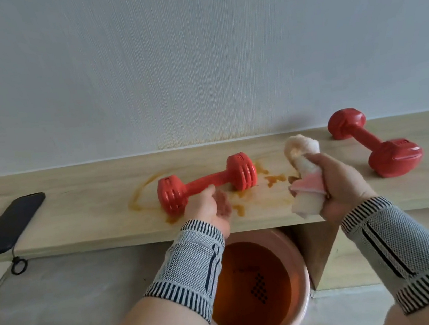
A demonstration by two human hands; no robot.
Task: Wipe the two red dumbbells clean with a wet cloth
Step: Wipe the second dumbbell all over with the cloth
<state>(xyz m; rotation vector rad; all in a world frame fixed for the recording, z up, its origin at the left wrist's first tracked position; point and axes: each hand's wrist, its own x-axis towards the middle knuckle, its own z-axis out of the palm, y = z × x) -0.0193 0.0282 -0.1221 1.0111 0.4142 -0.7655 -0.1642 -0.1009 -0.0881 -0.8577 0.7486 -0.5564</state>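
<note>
One red dumbbell [206, 182] lies on the pale wooden shelf [78, 206] in the middle, amid brownish wet streaks. My left hand [211, 208] hovers just in front of its handle, fingers relaxed, holding nothing. A second red dumbbell [375, 140] lies further right, near the wall. Between the two, my right hand [342, 181] grips a twisted white and pink cloth [305, 175] above the shelf's front edge.
A black phone [10, 225] with a loop strap lies at the shelf's left end. Below the shelf, on the floor, stands a pink basin [301, 273] of brownish water. A pale wall rises right behind the shelf.
</note>
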